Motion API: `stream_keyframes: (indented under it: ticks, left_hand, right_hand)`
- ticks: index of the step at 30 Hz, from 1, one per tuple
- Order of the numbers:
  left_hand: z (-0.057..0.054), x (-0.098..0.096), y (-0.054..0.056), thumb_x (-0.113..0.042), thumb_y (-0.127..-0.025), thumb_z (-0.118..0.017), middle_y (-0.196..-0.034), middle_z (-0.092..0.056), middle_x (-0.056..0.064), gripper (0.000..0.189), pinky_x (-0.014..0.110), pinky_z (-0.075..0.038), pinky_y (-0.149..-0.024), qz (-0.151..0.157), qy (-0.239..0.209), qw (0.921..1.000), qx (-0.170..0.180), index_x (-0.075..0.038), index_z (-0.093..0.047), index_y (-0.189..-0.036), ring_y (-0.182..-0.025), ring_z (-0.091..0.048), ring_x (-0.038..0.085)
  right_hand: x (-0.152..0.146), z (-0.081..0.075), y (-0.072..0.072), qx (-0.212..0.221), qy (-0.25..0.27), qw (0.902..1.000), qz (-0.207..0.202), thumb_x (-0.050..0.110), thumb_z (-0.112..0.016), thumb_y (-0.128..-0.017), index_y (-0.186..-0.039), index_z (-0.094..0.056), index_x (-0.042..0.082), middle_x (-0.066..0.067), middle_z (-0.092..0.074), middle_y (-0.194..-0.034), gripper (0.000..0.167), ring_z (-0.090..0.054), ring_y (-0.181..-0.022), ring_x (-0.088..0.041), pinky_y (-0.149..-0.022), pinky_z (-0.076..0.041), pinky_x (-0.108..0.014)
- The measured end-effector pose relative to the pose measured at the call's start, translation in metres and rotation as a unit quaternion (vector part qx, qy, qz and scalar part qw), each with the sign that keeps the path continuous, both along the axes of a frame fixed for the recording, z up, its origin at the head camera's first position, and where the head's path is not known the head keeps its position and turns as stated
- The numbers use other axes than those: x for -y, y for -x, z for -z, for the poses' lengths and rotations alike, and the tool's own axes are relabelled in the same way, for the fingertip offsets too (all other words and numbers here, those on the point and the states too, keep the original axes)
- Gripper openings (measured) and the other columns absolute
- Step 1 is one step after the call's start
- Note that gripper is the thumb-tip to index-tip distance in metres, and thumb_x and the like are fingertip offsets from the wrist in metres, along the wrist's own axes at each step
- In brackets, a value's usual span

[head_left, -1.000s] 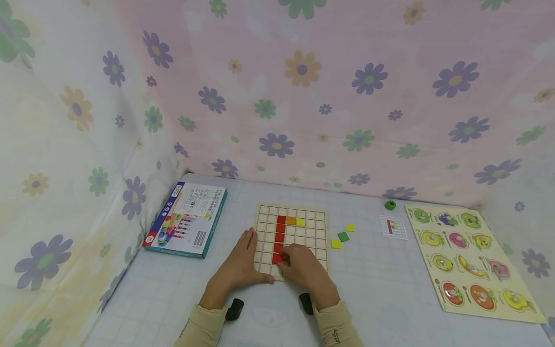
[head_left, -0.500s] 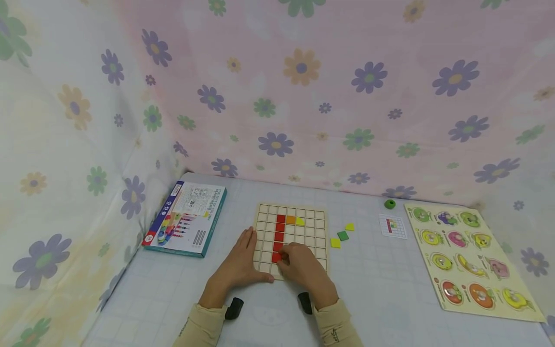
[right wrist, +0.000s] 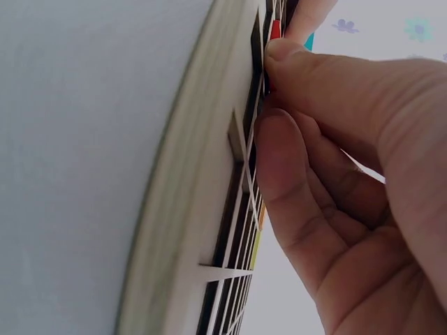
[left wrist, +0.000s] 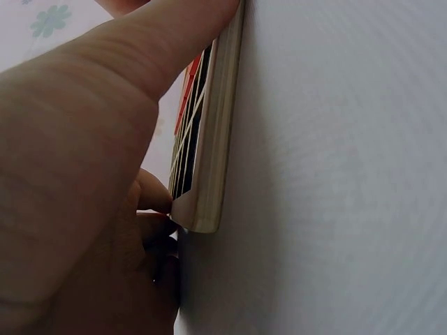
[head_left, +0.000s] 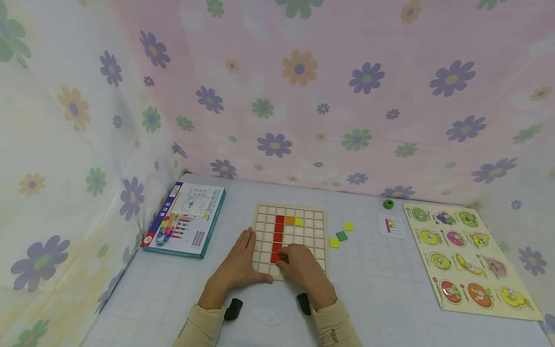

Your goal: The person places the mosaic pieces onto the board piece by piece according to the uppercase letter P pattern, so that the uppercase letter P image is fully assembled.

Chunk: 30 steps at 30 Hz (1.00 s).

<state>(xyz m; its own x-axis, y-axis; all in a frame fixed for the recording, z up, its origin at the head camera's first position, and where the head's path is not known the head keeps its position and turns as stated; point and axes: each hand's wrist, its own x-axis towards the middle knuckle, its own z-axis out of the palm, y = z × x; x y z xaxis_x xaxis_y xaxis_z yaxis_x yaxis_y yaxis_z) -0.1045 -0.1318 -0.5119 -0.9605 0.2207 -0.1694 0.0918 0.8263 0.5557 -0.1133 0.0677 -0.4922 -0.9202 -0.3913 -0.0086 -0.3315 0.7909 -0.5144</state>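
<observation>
A wooden grid board [head_left: 264,236] lies in front of me in the head view. A column of red square tiles [head_left: 278,236] runs down it, with an orange tile [head_left: 289,220] and a rounded yellow tile [head_left: 299,221] beside the top. My left hand [head_left: 238,262] rests against the board's near left corner, fingers along the left side and thumb along the front edge. My right hand [head_left: 301,265] reaches over the lower part of the board. Its thumb and forefinger pinch a small red tile [right wrist: 272,80] beside the column's lower end, mostly hidden by the fingertips.
Right of the board lie a green tile [head_left: 341,236], a yellow square tile [head_left: 334,243] and a rounded yellow tile [head_left: 349,226]. Farther right are a pattern card [head_left: 392,226], a green bead [head_left: 388,204] and a fruit puzzle board [head_left: 439,284]. A toy box [head_left: 197,231] lies left.
</observation>
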Motion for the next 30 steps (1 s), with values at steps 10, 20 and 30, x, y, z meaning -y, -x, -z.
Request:
stream_keyframes:
  ticks: [10,20,30]
  left_hand:
    - [-0.0002,0.0007,-0.0002,-0.063,-0.063,-0.090,-0.172,-0.014,0.017,0.137,0.053,-0.027,-0.126,-0.002,-0.003,1.0000,0.005,-0.001,-0.018,-0.162,-0.160,-0.012,0.035]
    - [0.0026,0.0006,0.0015,-0.065,-0.064,-0.089,-0.172,-0.012,0.015,0.138,0.053,-0.026,-0.127,0.000,-0.001,1.0000,0.005,-0.002,-0.016,-0.163,-0.160,-0.010,0.034]
    - [0.0037,0.0001,0.0018,-0.066,-0.064,-0.088,-0.173,-0.011,0.014,0.138,0.052,-0.026,-0.127,-0.002,0.007,0.9999,0.010,-0.003,-0.016,-0.163,-0.161,-0.009,0.033]
  right_hand:
    - [-0.0022,0.0050,0.0025,0.014,0.033,0.9993,0.008,0.018,-0.082,-0.086,-0.096,-0.078,0.013,0.008,-0.071,-0.082,0.012,-0.058,-0.072,-0.002,-0.066,-0.051,-0.021]
    - [-0.0032,0.0023,0.0028,0.033,0.033,0.9989,0.009,0.018,-0.081,-0.087,-0.093,-0.082,0.016,0.007,-0.077,-0.092,0.007,-0.061,-0.080,-0.005,-0.069,-0.050,-0.021]
    - [-0.0018,0.0025,0.0044,0.030,0.034,0.9989,0.016,0.019,-0.082,-0.086,-0.096,-0.083,0.016,0.006,-0.078,-0.093,0.010,-0.065,-0.085,-0.007,-0.076,-0.055,-0.026]
